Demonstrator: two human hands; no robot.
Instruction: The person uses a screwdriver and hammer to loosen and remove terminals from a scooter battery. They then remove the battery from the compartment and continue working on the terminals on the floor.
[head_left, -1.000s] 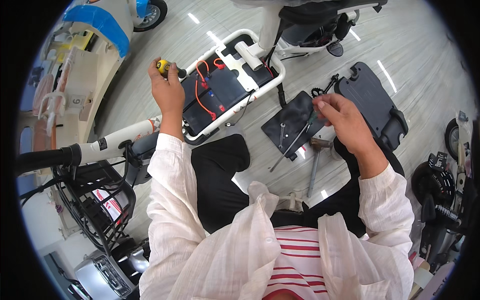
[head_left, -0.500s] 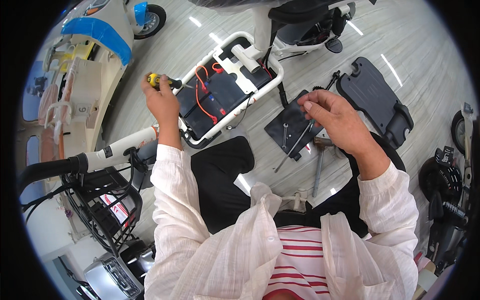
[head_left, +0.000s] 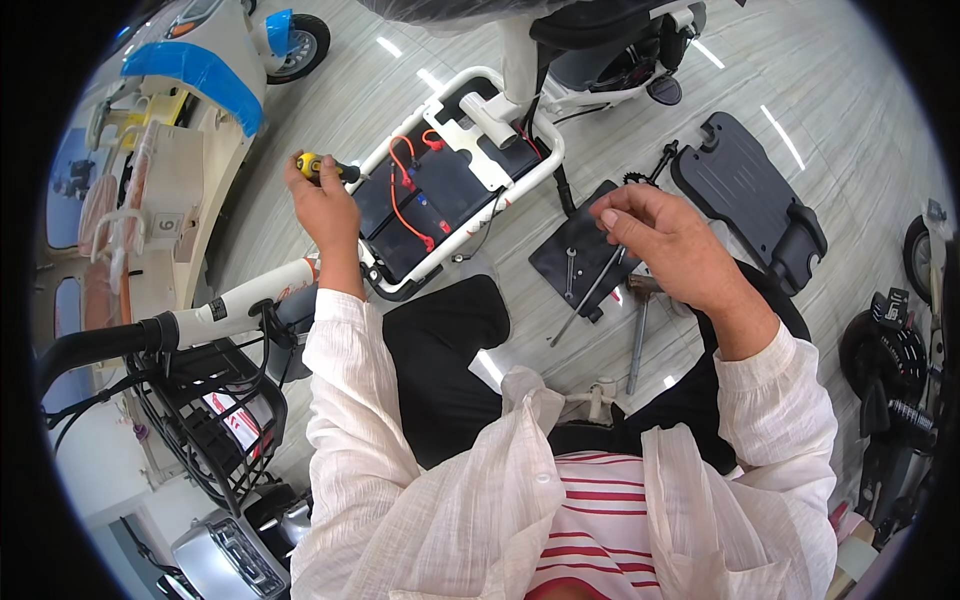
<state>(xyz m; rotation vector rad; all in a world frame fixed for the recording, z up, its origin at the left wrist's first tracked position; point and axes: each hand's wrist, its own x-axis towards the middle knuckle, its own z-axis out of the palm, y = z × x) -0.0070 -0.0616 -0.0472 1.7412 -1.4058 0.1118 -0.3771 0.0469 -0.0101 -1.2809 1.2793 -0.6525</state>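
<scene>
Yellow and black, the screwdriver (head_left: 309, 165) sits gripped in the left hand (head_left: 326, 203), which I see beside the white frame (head_left: 520, 184) around black batteries (head_left: 378, 212). Well apart, the right hand (head_left: 668, 238) has its thumb and fingers curled near the black mat (head_left: 549, 254), where a wrench (head_left: 570, 271) lies; I cannot tell if it holds something.

You're in what looks like a workshop or shop for small electric vehicles: a white two-wheeler frame (head_left: 470, 217) shows bare batteries (head_left: 380, 205), a wrench (head_left: 570, 272) and hammer (head_left: 637, 345) lie low beside it, and a cream vehicle (head_left: 190, 180) stands at your left.
</scene>
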